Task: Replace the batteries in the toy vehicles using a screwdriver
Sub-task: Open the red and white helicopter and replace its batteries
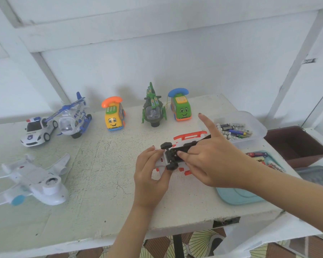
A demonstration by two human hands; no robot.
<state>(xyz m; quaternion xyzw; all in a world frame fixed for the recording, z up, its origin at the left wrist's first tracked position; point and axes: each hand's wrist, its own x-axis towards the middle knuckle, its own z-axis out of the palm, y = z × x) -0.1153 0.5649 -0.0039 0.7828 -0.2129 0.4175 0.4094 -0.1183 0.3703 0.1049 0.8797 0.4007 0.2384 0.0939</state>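
Toys of hard glossy plastic stand on a white table [104, 164] with a rough, cracked painted top. At the far left lies a white plane [32, 183] with rounded engines. Behind it are a police car [36, 132] and a blue and white helicopter [73, 118] with a clear dome. Further right, in a row, stand a yellow phone car [114, 116], a green helicopter [153, 110] and a green phone car [181, 107].

In the middle, near the front, a white and red racing car [171, 155] lies upside down, its black underside and small black wheels facing up. The left hand [151, 175] grips its near end between curled thumb and fingers. The right hand [213, 161] has one finger pressing on the black underside and the index finger straight up; I cannot tell if the other fingers grip the car.

Just behind this hand a clear plastic box [257, 125] holds loose batteries [235, 131]. A smooth light blue tray [237, 197] lies under the right wrist.
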